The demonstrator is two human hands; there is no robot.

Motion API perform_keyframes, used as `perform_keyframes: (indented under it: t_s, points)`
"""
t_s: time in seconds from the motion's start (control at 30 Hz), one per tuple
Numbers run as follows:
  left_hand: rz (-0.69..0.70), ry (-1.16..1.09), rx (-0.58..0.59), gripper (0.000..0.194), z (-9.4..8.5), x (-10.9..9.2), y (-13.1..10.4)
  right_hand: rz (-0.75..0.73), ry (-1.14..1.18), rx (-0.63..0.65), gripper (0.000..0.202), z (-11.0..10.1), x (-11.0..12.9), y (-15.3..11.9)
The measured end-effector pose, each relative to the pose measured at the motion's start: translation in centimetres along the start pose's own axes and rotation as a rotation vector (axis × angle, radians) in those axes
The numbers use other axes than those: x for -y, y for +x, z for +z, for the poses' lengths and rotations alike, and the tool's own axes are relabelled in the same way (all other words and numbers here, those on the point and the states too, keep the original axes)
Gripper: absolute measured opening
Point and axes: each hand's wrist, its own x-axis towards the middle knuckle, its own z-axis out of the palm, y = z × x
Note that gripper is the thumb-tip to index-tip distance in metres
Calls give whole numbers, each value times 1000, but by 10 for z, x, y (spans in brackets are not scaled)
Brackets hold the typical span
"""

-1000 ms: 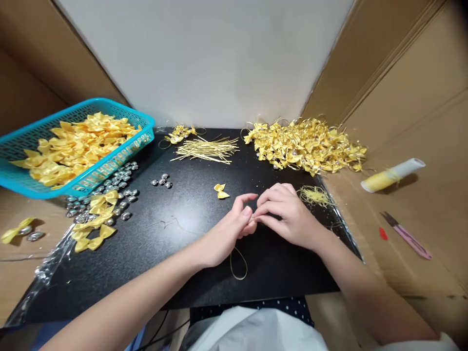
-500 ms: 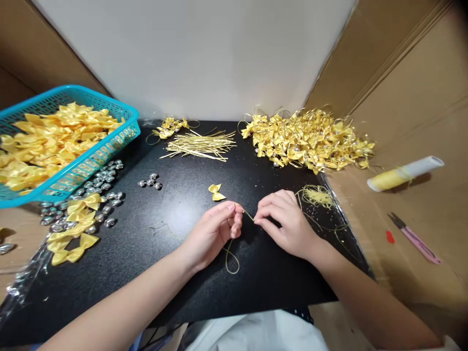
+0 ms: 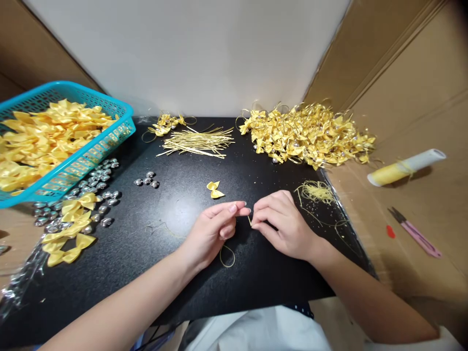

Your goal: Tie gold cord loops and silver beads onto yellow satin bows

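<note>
Near the middle of the black table, my left hand (image 3: 215, 226) pinches a thin gold cord, its thumb pressed to the index finger. A loop of the cord (image 3: 227, 256) hangs below that hand. Close by on the right, my right hand (image 3: 283, 224) has its thumb and fingertips closed on a short stretch of the same cord, between the two hands. The hands are a little apart. A single yellow bow (image 3: 215, 190) lies on the table just beyond my left hand.
A blue basket (image 3: 126, 117) of yellow bows stands at left, beside silver beads (image 3: 98, 183) and loose bows (image 3: 75, 219). Gold strips (image 3: 197, 141) and a pile of beaded bows (image 3: 307, 134) lie at the back. At right are tangled thread (image 3: 317, 191), snips (image 3: 415, 232) and a roll (image 3: 405, 168).
The fingers of my left hand have shifted slightly right and lie straighter. The stretch of cord between the hands is shorter and steeper. The hanging loop has changed shape. The view has moved slightly.
</note>
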Motion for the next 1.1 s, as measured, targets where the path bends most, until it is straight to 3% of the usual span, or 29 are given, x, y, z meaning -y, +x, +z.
perform_keyframes:
  t_s: [0.13, 0.23, 0.4, 0.8, 0.93, 1.1]
  points:
    - [128, 288, 6, 20, -3, 3, -2, -20, -11, -29, 10, 1, 1, -1]
    - [367, 582, 18, 11, -1, 3, -6, -7, -71, -34, 13, 3, -2, -3]
    - [698, 858, 49, 20, -1, 3, -9, -21, -145, -1, 14, 8, -4, -5]
    - [1027, 1293, 195, 6, -9, -1, -3, -29, -156, 10, 15, 12, -6, -6]
    - [1021, 1314, 225, 6, -9, -2, -4, 41, -33, 4, 15, 12, -4, -5]
    - [736, 1076, 189, 11, -3, -5, -9, 265, 309, -5, 12, 7, -6, -1]
